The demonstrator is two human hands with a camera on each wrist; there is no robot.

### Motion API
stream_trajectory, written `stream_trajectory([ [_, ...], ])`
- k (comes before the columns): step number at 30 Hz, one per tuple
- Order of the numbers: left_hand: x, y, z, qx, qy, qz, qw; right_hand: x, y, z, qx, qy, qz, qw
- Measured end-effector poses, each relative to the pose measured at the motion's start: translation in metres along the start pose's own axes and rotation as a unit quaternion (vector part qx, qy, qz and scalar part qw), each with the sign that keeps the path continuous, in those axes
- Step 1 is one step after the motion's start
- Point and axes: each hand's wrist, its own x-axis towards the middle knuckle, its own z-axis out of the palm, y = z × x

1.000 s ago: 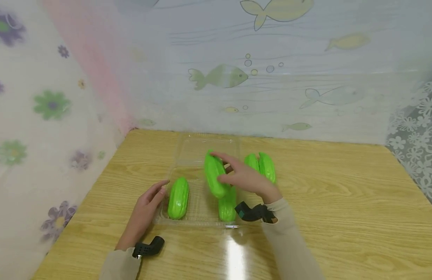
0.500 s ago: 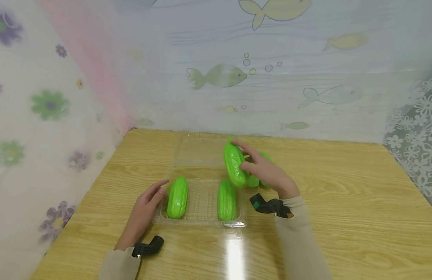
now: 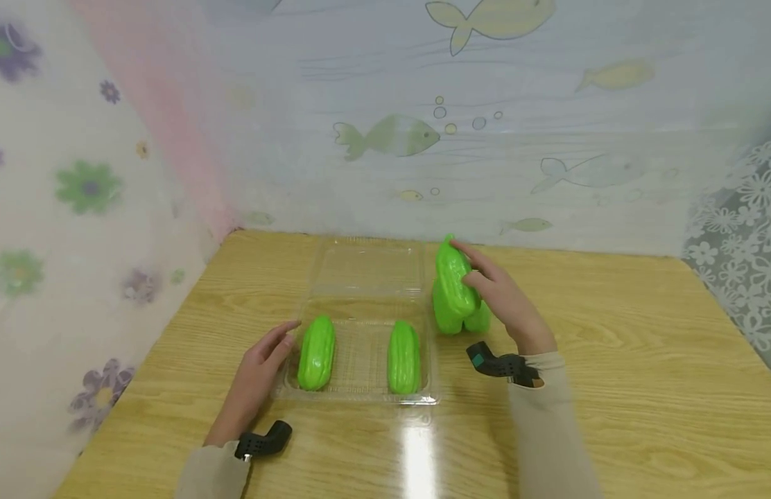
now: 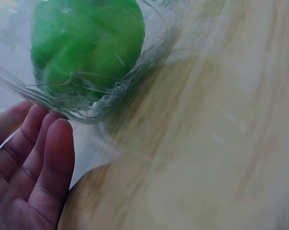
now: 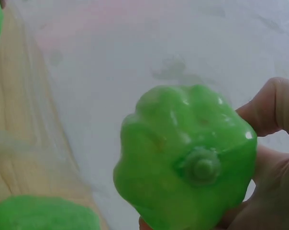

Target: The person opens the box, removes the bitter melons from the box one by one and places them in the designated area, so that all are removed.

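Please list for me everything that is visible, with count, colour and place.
Box: 1, clear, on the table, lid open.
Boxed vegetables: 2, green, left and right inside.
Held vegetable: 1, green, in the right hand.
Loose vegetables: 2 visible, green, right of the box, partly hidden.
Table: 1, light brown, under box.
Fish wall: 1, pale grey, behind the table.
Flower wall: 1, whitish, left.
Flower panel: 1, grey and white, far right.
Wrist devices: 2, black, one per wrist.
Sleeves: 2, beige, on both arms.
Left hand: 1, bare, at box's left edge.
Right hand: 1, bare, holding a vegetable.
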Motion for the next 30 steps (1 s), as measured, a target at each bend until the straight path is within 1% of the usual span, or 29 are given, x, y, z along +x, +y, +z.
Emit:
stream_trajectory([
  [2, 0.0, 0.0, 0.0, 0.0, 0.002, 0.002, 1.0, -0.002, 0.003, -0.006, 0.004, 0.013, 0.009, 0.9999],
  [6, 0.002, 0.001, 0.0, -0.007, 0.002, 0.003, 1.0, -0.007, 0.009, -0.017, -0.008, 0.029, 0.027, 0.9992],
  [12, 0.001, -0.001, 0.002, -0.017, -0.008, -0.001, 0.9998, -0.011, 0.02, -0.029, -0.04, 0.03, 0.04, 0.9979],
  [18, 0.0, -0.001, 0.001, -0.021, -0.006, -0.002, 0.9998, -0.014, 0.03, -0.038, -0.057, 0.037, 0.056, 0.9961],
  [25, -0.001, 0.0, 0.0, -0.024, -0.004, 0.0, 0.9997, -0.016, 0.039, -0.046, -0.051, 0.05, 0.068, 0.9952],
  [30, 0.0, 0.001, 0.0, -0.024, -0.005, 0.004, 0.9997, -0.017, 0.046, -0.051, -0.045, 0.052, 0.077, 0.9947],
])
